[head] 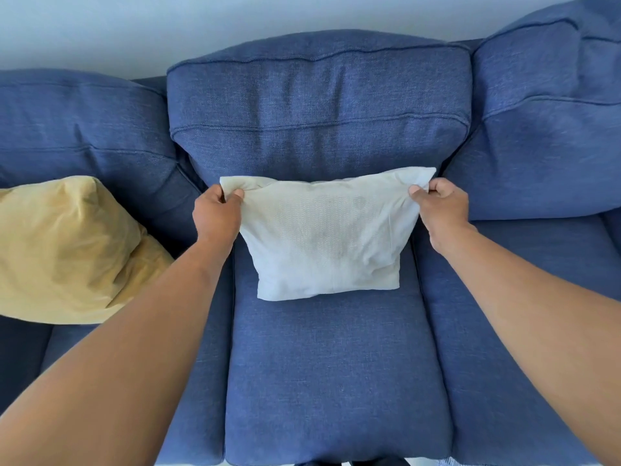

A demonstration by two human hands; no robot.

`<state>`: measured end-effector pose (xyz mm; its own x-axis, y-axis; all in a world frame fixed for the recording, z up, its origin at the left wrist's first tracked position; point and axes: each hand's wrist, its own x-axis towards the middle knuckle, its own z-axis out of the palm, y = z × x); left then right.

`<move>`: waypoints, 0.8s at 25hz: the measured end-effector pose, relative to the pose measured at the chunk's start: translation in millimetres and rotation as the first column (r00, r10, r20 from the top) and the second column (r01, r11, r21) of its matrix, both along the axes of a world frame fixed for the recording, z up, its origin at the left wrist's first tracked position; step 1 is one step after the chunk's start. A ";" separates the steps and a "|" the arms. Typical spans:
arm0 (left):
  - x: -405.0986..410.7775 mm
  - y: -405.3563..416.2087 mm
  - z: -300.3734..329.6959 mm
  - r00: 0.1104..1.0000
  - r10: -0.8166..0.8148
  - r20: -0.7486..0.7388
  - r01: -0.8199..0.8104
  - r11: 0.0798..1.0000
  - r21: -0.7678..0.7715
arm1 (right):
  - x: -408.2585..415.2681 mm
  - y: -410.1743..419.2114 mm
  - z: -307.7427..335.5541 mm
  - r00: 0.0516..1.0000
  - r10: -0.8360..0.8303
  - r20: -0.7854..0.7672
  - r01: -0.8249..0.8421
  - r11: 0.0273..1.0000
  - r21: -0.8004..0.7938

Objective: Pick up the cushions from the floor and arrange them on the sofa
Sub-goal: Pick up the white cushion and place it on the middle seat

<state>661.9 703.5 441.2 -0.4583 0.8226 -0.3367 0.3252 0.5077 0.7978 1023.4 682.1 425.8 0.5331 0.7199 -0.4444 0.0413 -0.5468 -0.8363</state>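
Note:
A white cushion (322,237) stands on the middle seat of the blue sofa (336,364), leaning against the middle back pillow. My left hand (215,213) pinches its top left corner, and my right hand (440,210) pinches its top right corner. A yellow cushion (67,250) rests on the left seat, propped against the left back pillow. The floor is out of view.
The sofa has three fat blue back pillows (319,105) below a pale wall (134,25). The right seat (537,297) holds no cushion. My forearms reach in from the bottom corners.

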 end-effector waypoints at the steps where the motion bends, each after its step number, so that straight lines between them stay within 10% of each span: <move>1: -0.7 -1.5 -1.7 1.000 -0.004 -0.019 0.003 1.000 -0.024 | 0.1 -3.1 0.3 1.000 0.006 0.020 -0.005 1.000 -0.023; 11: 22.0 -72.6 39.2 0.986 -0.102 -0.131 0.081 0.985 -0.152 | -11.9 -61.9 33.7 0.987 0.147 0.071 -0.140 0.986 -0.091; 20: 84.3 -176.4 57.6 0.829 -0.544 -0.126 0.506 0.828 -0.243 | -14.2 -179.6 83.3 0.942 0.310 0.125 -0.288 0.943 -0.166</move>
<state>746.2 527.1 498.8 -0.0436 0.8838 -0.4658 0.7154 0.3531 0.6029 1009.1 502.5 509.1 0.3700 0.7907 -0.4878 0.3379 -0.6036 -0.7221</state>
